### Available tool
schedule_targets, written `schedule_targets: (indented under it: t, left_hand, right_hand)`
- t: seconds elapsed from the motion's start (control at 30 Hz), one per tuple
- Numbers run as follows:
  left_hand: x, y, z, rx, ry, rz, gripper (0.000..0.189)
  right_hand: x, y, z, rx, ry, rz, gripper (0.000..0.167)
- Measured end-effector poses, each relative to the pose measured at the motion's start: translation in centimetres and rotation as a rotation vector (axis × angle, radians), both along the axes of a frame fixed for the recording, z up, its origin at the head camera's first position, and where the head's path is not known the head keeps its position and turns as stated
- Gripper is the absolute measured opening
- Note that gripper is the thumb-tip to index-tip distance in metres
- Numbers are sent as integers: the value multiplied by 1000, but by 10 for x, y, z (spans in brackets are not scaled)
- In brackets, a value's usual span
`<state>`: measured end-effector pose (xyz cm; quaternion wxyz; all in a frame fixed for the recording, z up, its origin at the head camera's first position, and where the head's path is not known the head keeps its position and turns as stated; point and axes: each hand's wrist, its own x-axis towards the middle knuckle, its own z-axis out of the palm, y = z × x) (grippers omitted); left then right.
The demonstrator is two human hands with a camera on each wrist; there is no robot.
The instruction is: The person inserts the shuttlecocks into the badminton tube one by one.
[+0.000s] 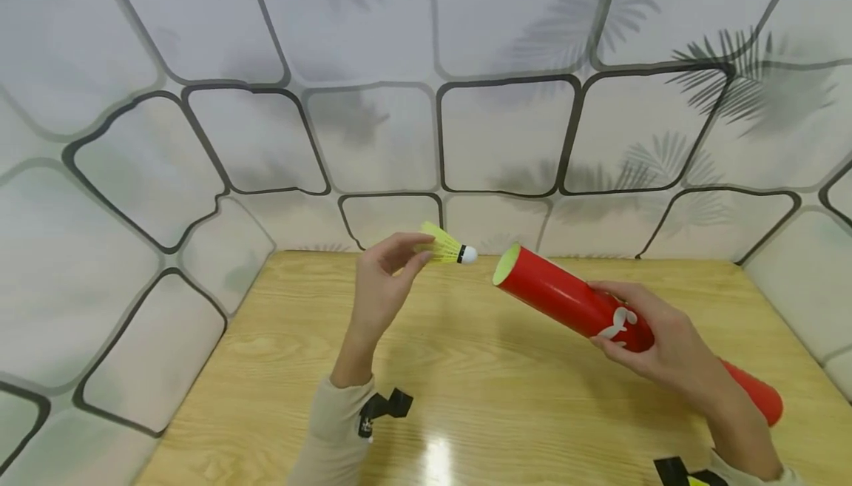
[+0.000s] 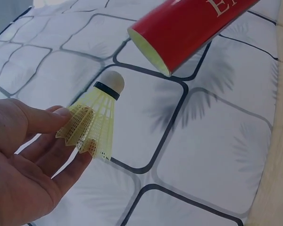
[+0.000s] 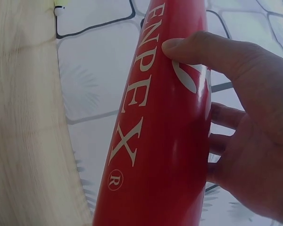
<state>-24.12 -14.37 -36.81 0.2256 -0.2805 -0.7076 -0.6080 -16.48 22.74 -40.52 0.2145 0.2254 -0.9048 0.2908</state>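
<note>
My left hand [image 1: 386,279] pinches a yellow shuttlecock [image 1: 444,247] by its skirt, thumb on one side and fingers on the other. Its white cork tip with a black band points right, toward the mouth of a red tube [image 1: 566,294]. A short gap separates the cork from that mouth in the head view. My right hand [image 1: 665,338] grips the tube around its middle, holding it tilted with the open, pale green-lined end up and to the left. White lettering runs along the tube [image 3: 155,117] in the right wrist view, where the thumb presses beside a white emblem.
The wooden table [image 1: 279,368] lies beneath both hands. Behind it and along the sides rise pale walls [image 1: 379,138] with a dark stone-like outline pattern and leaf prints. The tube's lower red end [image 1: 759,393] shows beyond the right wrist.
</note>
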Motion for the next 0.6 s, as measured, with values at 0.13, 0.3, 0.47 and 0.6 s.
schedule_targets:
  t: [0.13, 0.3, 0.47, 0.6]
  left_hand:
    - [9, 4, 6, -20, 26, -17, 16]
    - [13, 12, 5, -53, 40, -31, 17]
    - [15, 20, 3, -104, 60, -39, 18]
    - [17, 26, 2, -130, 34, -64, 19]
  right_hand:
    - [0, -4, -2, -1, 8, 15, 86]
    - [0, -6, -4, -1, 21, 32, 86]
    - [0, -8, -4, -3, 21, 39, 86]
    - [0, -9, -3, -4, 18, 40, 85]
